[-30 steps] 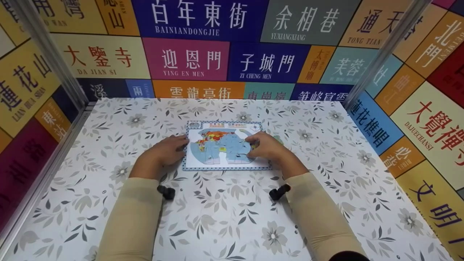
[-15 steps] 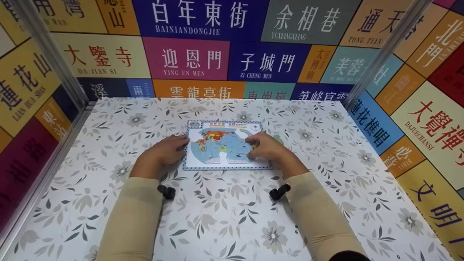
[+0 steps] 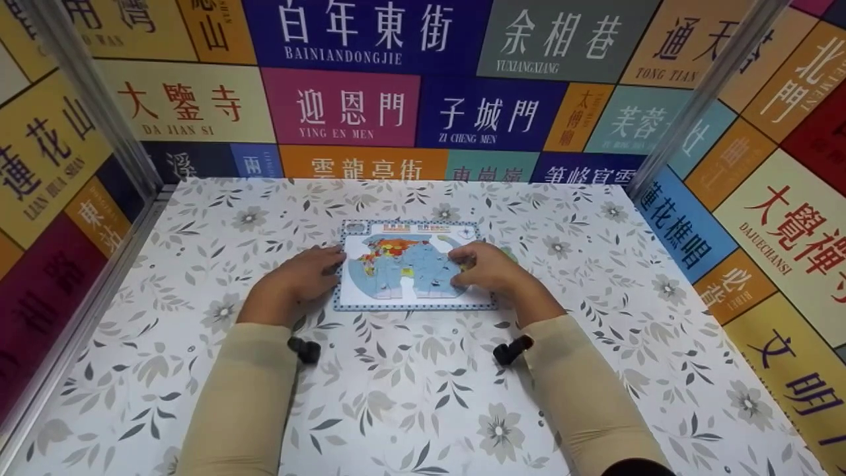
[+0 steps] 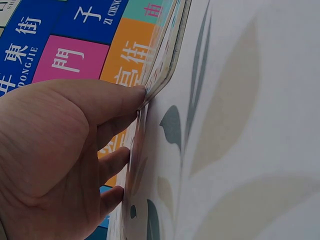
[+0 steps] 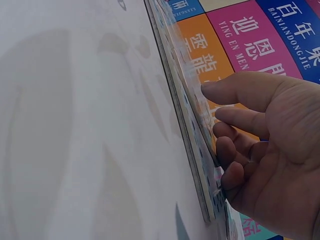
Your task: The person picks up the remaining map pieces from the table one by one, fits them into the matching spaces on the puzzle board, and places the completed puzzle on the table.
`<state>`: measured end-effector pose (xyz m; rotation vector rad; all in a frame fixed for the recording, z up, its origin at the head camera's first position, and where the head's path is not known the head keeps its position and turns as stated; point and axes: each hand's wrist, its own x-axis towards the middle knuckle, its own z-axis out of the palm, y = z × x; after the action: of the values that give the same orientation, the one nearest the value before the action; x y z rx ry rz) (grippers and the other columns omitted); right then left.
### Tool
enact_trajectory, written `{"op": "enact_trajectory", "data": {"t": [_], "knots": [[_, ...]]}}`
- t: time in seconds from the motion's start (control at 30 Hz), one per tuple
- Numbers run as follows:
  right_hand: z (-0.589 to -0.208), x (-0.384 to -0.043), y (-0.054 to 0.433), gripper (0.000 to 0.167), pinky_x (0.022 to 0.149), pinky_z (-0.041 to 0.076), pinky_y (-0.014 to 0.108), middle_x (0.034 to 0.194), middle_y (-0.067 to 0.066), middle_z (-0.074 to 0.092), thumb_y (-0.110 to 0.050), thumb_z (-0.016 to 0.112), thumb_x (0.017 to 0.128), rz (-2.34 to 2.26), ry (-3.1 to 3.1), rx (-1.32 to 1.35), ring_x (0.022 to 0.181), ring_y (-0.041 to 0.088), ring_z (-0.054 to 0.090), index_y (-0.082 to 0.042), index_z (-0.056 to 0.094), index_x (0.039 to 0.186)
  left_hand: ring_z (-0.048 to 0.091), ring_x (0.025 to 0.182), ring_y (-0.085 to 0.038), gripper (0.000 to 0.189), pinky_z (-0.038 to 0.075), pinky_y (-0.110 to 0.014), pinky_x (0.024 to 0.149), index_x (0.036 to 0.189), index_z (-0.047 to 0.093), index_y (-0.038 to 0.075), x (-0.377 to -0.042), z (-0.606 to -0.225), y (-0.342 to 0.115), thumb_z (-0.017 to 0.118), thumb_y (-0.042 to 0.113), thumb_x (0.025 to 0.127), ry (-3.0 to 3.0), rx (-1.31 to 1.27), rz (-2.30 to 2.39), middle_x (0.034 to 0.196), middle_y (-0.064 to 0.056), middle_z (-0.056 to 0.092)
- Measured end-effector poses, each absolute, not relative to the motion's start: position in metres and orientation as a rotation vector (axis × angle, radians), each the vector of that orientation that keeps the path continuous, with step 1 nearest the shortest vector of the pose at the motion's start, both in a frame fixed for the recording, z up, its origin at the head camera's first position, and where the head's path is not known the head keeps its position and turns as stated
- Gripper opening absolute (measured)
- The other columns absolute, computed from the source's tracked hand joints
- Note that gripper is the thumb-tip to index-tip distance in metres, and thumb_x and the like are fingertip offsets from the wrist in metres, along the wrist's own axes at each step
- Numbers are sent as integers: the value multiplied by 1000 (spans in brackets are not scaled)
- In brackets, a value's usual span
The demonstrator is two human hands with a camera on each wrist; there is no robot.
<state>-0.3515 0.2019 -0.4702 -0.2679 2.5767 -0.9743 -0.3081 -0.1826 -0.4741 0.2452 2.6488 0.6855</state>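
A world map jigsaw puzzle (image 3: 396, 271) in a blue dotted frame lies flat on the table. My left hand (image 3: 304, 274) rests at its left edge, with thumb and fingertips right at the border. In the left wrist view the left thumb (image 4: 122, 100) meets the board's corner (image 4: 167, 67). Across from it, my right hand (image 3: 489, 268) reaches over the right side of the map, thumb and forefinger spread apart. The right wrist view has the loosely bent fingers (image 5: 237, 117) close to the board's edge (image 5: 187, 122). Part of the map is hidden beneath this hand.
A small green thing (image 3: 507, 254) shows just beyond the right hand, mostly hidden. The table (image 3: 396, 396) has a white floral cover. Panels with large lettering (image 3: 344, 109) rise behind and at both sides. A black camera (image 3: 304, 350) sits at the left wrist.
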Motion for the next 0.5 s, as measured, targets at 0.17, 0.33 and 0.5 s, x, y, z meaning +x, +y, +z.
{"op": "enact_trajectory", "data": {"t": [0.17,0.33,0.5], "knots": [[-469,-352,202,59,120,47,49,144,3,63,-24,88,87,-1011,2565,-241,133,27,59,-22,69,143,6,171,-34,61,8,-60,139,170,33,27,-309,-475,-182,51,30,111,2652,235,675,182,6,17],[-469,-351,204,58,120,47,50,147,4,62,-26,87,88,-1026,2569,-239,136,28,59,-23,69,143,6,171,-32,61,8,-60,139,169,34,29,-308,-476,-181,50,31,111,2654,194,678,182,9,17],[-465,-349,211,53,115,51,52,151,6,60,-29,79,96,-1032,2577,-309,137,31,59,-21,66,146,5,171,-31,60,8,-61,138,169,33,32,-308,-474,-180,51,32,111,2643,153,690,182,11,16]]}}
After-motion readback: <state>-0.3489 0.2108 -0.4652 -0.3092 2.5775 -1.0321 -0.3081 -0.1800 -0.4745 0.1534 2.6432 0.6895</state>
